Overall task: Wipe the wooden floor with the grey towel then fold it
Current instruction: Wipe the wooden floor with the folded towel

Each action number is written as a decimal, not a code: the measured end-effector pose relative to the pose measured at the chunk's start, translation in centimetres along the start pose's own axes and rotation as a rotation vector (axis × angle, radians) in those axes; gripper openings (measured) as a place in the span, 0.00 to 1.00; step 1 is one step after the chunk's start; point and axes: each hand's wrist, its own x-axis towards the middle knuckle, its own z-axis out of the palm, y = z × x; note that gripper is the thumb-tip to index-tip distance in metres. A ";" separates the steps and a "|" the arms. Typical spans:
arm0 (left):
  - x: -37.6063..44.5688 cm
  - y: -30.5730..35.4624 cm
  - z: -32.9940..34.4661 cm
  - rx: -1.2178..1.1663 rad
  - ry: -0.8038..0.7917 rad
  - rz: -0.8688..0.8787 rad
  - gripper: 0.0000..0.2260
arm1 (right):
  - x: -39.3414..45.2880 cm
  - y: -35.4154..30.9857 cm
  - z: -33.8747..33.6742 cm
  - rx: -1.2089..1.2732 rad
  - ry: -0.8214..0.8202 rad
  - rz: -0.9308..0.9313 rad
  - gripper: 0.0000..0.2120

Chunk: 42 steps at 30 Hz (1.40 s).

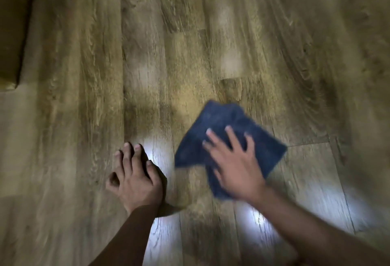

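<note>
The grey towel, dark blue-grey and folded into a rough square, lies flat on the wooden floor right of centre. My right hand presses down on its near half with fingers spread, and it is motion-blurred. My left hand rests on the bare floor to the left of the towel, fingers apart, holding nothing and not touching the cloth.
Brown planks run away from me across the whole view, with bright light reflections near my arms. A dark brown piece of furniture or mat occupies the far left edge.
</note>
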 end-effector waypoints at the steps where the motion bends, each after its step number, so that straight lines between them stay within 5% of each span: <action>1: 0.1 -0.1 0.1 0.000 0.000 -0.003 0.25 | 2.8 1.6 -0.5 0.008 0.015 0.059 0.31; 7: 0.1 -0.6 0.9 0.010 0.037 0.025 0.24 | 18.4 9.2 -3.5 0.196 0.054 0.585 0.24; 10: 0.2 -0.7 1.0 0.024 0.058 0.032 0.23 | 20.9 8.2 -3.6 0.259 0.079 0.699 0.23; 21: -0.1 -0.2 0.0 -0.012 0.046 0.043 0.27 | 2.8 -7.9 0.4 0.054 -0.039 -0.028 0.27; 27: -0.1 -0.1 -0.2 -0.049 0.050 0.028 0.25 | -1.7 -4.0 0.8 0.029 -0.006 -0.129 0.26; 31: -0.1 0.0 -0.2 -0.038 0.044 0.031 0.25 | 2.8 3.3 -0.5 0.054 0.040 0.079 0.29; 37: -0.1 -0.1 0.0 -0.034 0.029 0.020 0.25 | 11.7 14.0 -2.3 0.197 0.135 0.629 0.24; 42: 0.0 -0.1 0.2 0.002 0.026 0.012 0.24 | 10.5 11.4 -1.9 0.208 0.176 0.593 0.23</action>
